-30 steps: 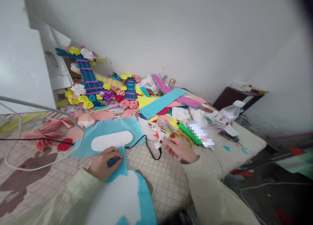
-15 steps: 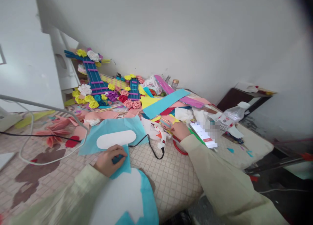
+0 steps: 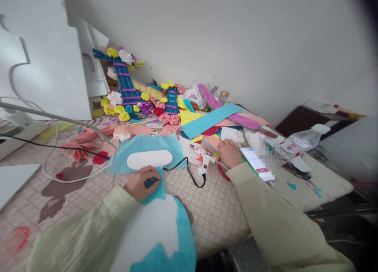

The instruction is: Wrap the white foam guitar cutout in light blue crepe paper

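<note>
My left hand (image 3: 143, 183) is closed on a strip of light blue paper (image 3: 160, 185) at the top of a white cut-out (image 3: 156, 224) edged with the same blue paper. Just beyond it, a white rounded strip (image 3: 149, 159) lies on a blue sheet (image 3: 118, 161). My right hand (image 3: 230, 153) reaches over the paper scraps (image 3: 211, 142), its fingers stretched out; their tips are partly hidden. Beside that hand, a red ring-like handle (image 3: 223, 172) shows partly. A white glue gun (image 3: 203, 158) with a black cord lies between my hands.
A phone (image 3: 257, 164) lies right of my right hand, with a clear plastic bottle (image 3: 304, 142) beyond. Paper-flower guitar shapes (image 3: 126, 82) lean at the back wall. A looped pale cable (image 3: 97, 173) crosses the left side, near pink paper petals (image 3: 79, 148).
The view has swung left, so everything sits further right. My right hand's fingers have spread more over the scraps. My left hand keeps its hold on the blue paper.
</note>
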### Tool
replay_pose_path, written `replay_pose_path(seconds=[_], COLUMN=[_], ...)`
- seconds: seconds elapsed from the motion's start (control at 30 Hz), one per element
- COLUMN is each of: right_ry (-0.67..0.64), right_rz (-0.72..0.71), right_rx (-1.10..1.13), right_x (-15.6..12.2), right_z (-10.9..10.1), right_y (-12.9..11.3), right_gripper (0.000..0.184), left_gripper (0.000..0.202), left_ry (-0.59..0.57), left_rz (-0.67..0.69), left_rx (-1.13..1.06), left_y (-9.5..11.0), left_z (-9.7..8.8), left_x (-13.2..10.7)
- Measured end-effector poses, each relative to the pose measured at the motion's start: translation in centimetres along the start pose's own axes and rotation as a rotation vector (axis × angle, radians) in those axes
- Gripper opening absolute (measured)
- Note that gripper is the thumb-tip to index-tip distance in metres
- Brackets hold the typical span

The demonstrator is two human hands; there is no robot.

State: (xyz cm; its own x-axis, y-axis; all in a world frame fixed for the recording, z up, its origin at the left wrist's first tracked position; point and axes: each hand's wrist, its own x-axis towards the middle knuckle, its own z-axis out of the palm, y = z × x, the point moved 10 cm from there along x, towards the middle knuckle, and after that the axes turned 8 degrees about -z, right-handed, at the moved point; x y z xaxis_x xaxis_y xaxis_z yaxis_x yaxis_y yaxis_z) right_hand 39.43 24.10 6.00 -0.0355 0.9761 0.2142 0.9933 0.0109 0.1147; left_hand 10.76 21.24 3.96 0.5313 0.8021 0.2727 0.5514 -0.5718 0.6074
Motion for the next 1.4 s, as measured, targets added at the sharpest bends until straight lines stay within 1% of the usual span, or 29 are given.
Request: replay_pose_path(seconds=[0.1, 0.2, 0.33, 0.43, 0.5, 0.53, 0.6, 0.67, 0.73, 0.77, 0.83, 0.9, 1.0, 1.27, 1.4], right_ry=[0.093, 0.193, 0.362, 0.447, 0.452, 0.436, 0.373, 0.245, 0.164, 0.121, 0.059, 0.038, 0.052, 0.041, 0.037], right_rz=[0.006, 0.031, 0.109, 0.116, 0.077, 0.049, -0.021, -0.136, -0.238, -0.266, -0.292, -0.271, -0.214, -0.254, -0.239], right_rx=[0.045, 0.140, 0.334, 0.524, 0.625, 0.658, 0.694, 0.692, 0.703, 0.730, 0.775, 0.784, 0.778, 0.788, 0.804], right_x=[0.6, 2.0, 4.2, 4.8, 3.9, 3.0, 0.2, -3.1, -6.1, -7.2, -8.6, -8.8, -8.1, -7.1, -7.1], right_z=[-0.9, -1.9, -4.8, -7.2, -8.5, -9.0, -9.3, -8.4, -7.1, -6.1, -4.1, -2.5, -1.3, -1.3, -1.0], right_y=[-0.1, 0.3, 1.9, 2.3, 1.2, 0.1, -3.1, -7.5, -11.7, -13.4, -15.8, -16.7, -16.8, -18.2, -18.2], right_gripper=[0.021, 0.017, 0.018, 0.024, 0.021, 0.018, 0.013, 0.013, 0.016, 0.018, 0.022, 0.021, 0.018, 0.018, 0.016], left_gripper=[0.015, 0.015, 0.015, 0.016, 0.016, 0.016, 0.017, 0.018, 0.018, 0.019, 0.019, 0.018, 0.018, 0.018, 0.018], left_ry=[-0.003, -0.001, -0.007, -0.003, -0.001, 0.001, 0.001, 0.013, 0.030, 0.035, 0.032, 0.016, 0.006, -0.007, 0.008], left_rz=[0.023, 0.018, 0.002, -0.009, -0.007, -0.002, 0.013, 0.027, 0.035, 0.036, 0.030, 0.020, 0.001, 0.008, 0.006], left_rx=[-0.005, -0.005, -0.013, -0.022, -0.025, -0.030, -0.044, -0.049, -0.036, -0.026, -0.008, 0.000, 0.004, -0.021, -0.014], left_y=[0.1, 0.1, 0.1, 0.0, -0.1, -0.2, -0.1, -0.1, -0.1, 0.0, -0.1, -0.2, -0.3, -0.2, -0.1], left_z=[0.0, 0.0, 0.1, 0.1, 0.2, 0.2, 0.2, 0.1, 0.1, 0.1, 0.2, 0.3, 0.4, 0.5, 0.4], left_x=[0.0, 0.0, 0.0, 0.0, -0.1, -0.1, -0.2, -0.2, -0.3, -0.3, -0.3, -0.3, -0.2, -0.3, -0.3])
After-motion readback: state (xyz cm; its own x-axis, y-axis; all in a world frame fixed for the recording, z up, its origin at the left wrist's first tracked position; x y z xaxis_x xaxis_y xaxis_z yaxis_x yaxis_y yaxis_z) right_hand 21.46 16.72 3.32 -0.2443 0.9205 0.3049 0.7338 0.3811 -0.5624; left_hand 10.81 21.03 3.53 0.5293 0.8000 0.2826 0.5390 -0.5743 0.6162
